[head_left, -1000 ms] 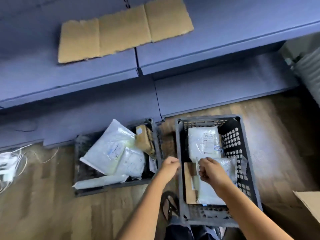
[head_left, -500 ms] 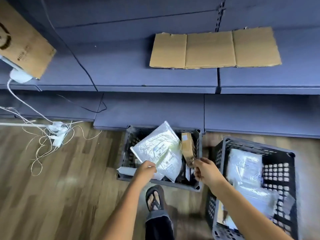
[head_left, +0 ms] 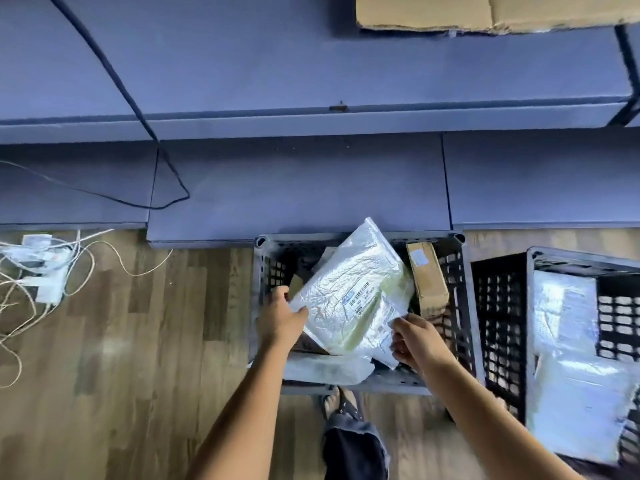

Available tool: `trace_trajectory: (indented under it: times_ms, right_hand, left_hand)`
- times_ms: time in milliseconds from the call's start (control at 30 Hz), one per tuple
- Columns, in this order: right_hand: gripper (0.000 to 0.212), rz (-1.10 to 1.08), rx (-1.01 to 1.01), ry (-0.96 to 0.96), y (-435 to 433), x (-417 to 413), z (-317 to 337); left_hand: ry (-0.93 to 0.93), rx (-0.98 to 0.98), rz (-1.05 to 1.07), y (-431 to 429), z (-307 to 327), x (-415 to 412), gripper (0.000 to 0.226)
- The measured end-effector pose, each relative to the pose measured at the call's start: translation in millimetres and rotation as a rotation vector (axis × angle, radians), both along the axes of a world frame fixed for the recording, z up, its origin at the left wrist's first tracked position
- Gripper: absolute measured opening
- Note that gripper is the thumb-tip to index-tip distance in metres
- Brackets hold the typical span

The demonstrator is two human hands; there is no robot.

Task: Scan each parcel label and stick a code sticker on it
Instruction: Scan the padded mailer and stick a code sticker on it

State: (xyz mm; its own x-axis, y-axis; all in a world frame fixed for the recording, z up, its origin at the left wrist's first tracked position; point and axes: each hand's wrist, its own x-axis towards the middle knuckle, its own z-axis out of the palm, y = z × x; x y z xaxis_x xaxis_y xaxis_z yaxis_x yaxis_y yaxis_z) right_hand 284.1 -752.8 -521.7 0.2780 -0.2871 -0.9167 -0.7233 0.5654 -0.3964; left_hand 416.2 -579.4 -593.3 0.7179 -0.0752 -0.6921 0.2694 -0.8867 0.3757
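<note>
Tangled white cables lie far left. In the centre black plastic crate, my left grip and right grip pinch silvery padded parcels.

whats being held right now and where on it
The big white mailer: the left hand grips its left corner, and the right hand appears to pinch its lower right edge.

Cardboard on shelf; floor cables
</note>
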Motion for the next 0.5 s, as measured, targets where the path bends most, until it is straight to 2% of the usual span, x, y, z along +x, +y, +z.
trace_trajectory:
  times_ms: [100,200,267,400,500]
  right_hand:
    - [0.025,0.004,-0.005,0.035,8,8,-18]
    - [0.026,0.027,-0.029,0.084,17,10,-30]
    - [0.025,0.033,-0.029,0.101,23,9,-33]
    - [0.022,0.035,-0.036,0.103,35,9,-26]
    - [0.02,0.042,-0.043,0.082,41,7,-2]
  left_hand:
    - [0.073,0.014,-0.09,-1,-20,10,0.078]
    - [0.092,0.09,-0.258,-5,-31,11,0.082]
    - [0.085,0.121,-0.307,-7,-33,7,0.072]
    - [0.038,0.062,-0.429,-8,-16,-1,0.022]
    - [-0.054,-0.038,-0.439,-10,20,-11,0.014]
